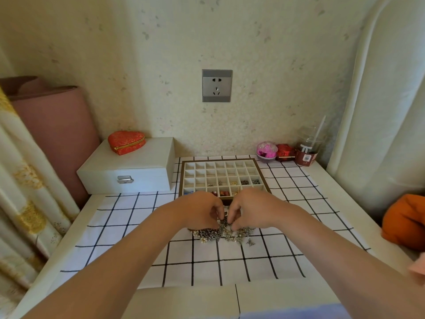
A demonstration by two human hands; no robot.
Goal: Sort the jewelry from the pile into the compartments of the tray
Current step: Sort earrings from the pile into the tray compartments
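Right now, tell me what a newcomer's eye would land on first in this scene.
The left hand and right hand meet at the middle of the checked cloth, fingers curled into a tangled pile of jewelry. Just behind them lies the compartment tray, with its near rows partly filled. To the left, a red heart-shaped pouch sits on a white box.
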